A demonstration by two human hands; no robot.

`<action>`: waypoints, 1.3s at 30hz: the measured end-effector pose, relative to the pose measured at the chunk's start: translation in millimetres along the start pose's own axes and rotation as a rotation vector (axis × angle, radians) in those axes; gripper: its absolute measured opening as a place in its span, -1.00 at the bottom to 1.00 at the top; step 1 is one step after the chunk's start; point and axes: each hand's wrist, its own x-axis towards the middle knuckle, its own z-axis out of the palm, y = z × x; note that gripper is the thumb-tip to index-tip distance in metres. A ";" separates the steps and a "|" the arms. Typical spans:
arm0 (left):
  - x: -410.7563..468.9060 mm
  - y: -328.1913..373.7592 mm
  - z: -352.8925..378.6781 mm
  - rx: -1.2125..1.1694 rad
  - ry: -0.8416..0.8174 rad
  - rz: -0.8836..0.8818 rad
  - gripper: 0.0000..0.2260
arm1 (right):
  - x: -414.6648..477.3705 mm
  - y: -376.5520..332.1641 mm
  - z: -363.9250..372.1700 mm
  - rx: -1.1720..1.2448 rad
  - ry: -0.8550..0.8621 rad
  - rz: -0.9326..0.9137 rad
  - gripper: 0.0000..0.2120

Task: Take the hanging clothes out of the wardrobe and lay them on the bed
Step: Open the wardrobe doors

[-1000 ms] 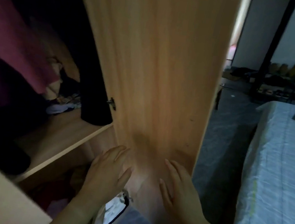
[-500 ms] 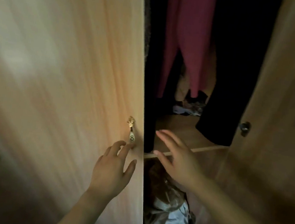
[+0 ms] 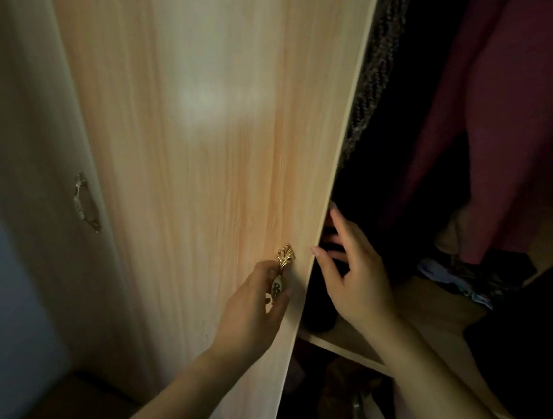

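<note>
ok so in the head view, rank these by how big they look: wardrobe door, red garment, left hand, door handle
1. wardrobe door
2. red garment, partly cut off by the frame
3. left hand, which looks bigger for being near the camera
4. handle, partly covered by that hand

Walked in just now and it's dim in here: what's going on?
A person is opening a wardrobe door. The left hand holds its gold handle. The right hand, fingers spread, reaches past the door's edge into the dark inside. A maroon garment hangs there, and neither hand holds any clothing.
</note>
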 end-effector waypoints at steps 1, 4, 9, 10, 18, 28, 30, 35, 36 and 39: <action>-0.9 2.0 1.6 -0.025 0.019 -0.033 -0.74 | 0.1 2.5 -0.5 0.029 0.006 -0.017 -0.41; -6.0 7.4 1.7 -0.043 0.048 -0.084 -0.74 | -1.7 4.8 -1.2 0.125 0.006 -0.015 -0.41; -22.6 14.1 -11.1 -0.054 0.053 -0.078 -0.69 | -14.3 -10.2 2.8 0.224 0.055 -0.013 -0.42; -27.6 14.8 -15.9 -0.056 0.047 -0.070 -0.68 | -17.8 -15.0 4.6 0.236 0.066 -0.015 -0.43; -74.8 2.6 -68.1 -0.027 -0.033 -0.022 -0.70 | -44.8 -65.7 12.9 0.366 0.073 -0.040 -0.51; -131.4 -23.3 -155.3 -0.057 -0.176 0.050 -0.70 | -87.0 -171.2 51.3 0.333 0.115 -0.007 -0.52; -143.6 -30.0 -176.2 -0.083 -0.196 0.062 -0.72 | -94.6 -196.3 63.9 0.290 0.135 -0.009 -0.53; -173.9 -57.9 -232.2 -0.176 -0.212 0.054 -0.74 | -104.2 -252.3 104.1 0.219 0.120 -0.036 -0.51; -179.4 -62.7 -244.4 -0.188 -0.203 0.054 -0.73 | -103.4 -262.6 112.7 0.214 0.106 -0.051 -0.50; -196.8 -75.7 -278.8 -0.174 -0.155 0.043 -0.67 | -95.8 -292.7 140.6 0.248 0.045 -0.105 -0.48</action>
